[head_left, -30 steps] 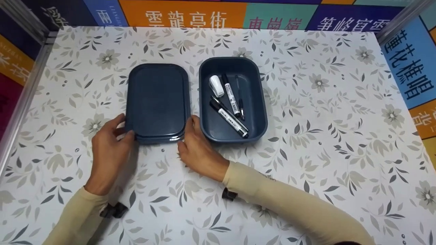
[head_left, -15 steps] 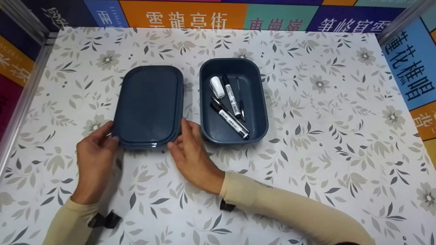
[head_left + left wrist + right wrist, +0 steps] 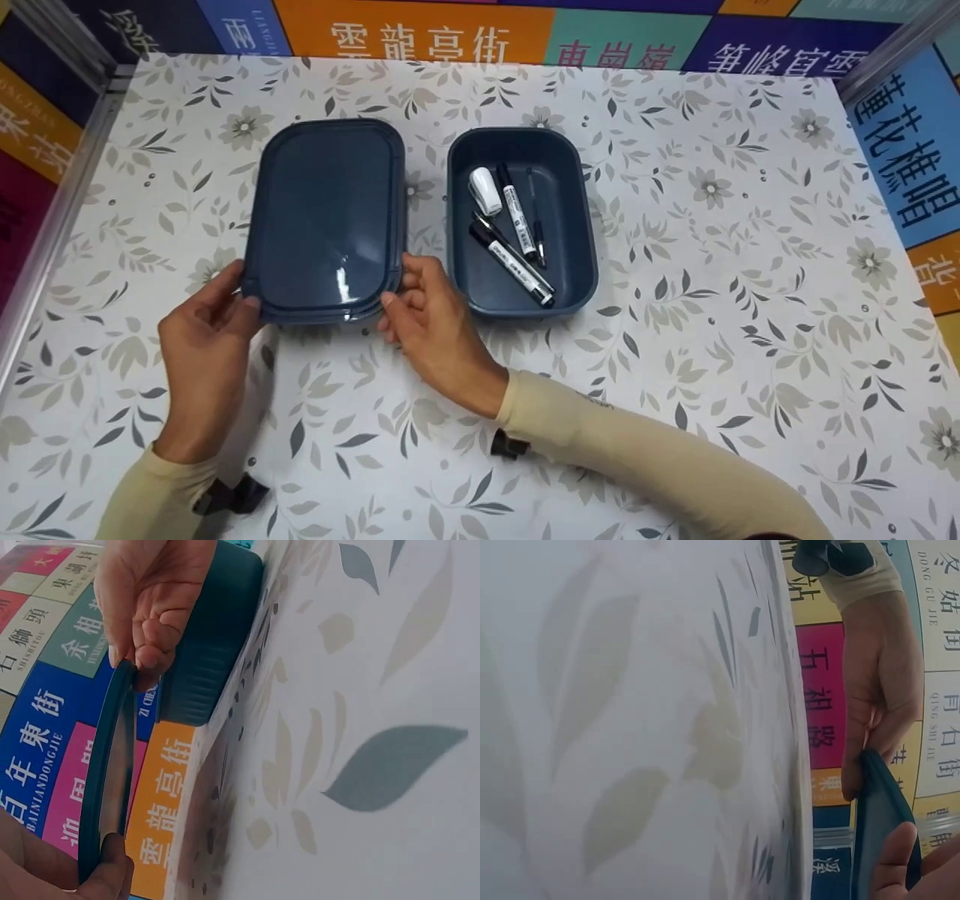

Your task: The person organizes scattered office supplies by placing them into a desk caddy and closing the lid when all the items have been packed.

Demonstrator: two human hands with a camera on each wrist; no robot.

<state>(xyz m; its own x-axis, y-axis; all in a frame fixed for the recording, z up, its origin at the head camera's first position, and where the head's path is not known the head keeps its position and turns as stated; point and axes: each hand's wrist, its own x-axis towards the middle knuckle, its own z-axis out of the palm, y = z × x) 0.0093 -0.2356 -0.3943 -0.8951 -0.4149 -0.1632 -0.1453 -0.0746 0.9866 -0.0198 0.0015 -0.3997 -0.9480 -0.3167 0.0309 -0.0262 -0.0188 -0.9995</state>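
A dark blue rectangular lid (image 3: pixel 326 217) is held up off the table, its far end tipped upward. My left hand (image 3: pixel 206 352) pinches its near left corner between thumb and fingers. At the near right corner my right hand (image 3: pixel 442 337) grips the rim, thumb on top and fingers below. Both wrist views show the lid edge-on (image 3: pixel 105 772), with a gap between it and the tabletop. To its right stands the matching dark blue box (image 3: pixel 581 225). Inside lie a white stapler-like piece (image 3: pixel 485 191), black-and-white markers (image 3: pixel 517 214) and slim pens (image 3: pixel 540 244).
A white floral cloth (image 3: pixel 712 300) covers the table. Panels with large printed characters (image 3: pixel 420 34) rise along the back and sides. Black straps with small devices (image 3: pixel 232 495) sit at both wrists, over beige sleeves (image 3: pixel 637 435).
The lid has risen from the table and shifted left, its far end tilting up. Both hands took hold of its near corners and moved with it. The box and its contents stayed put.
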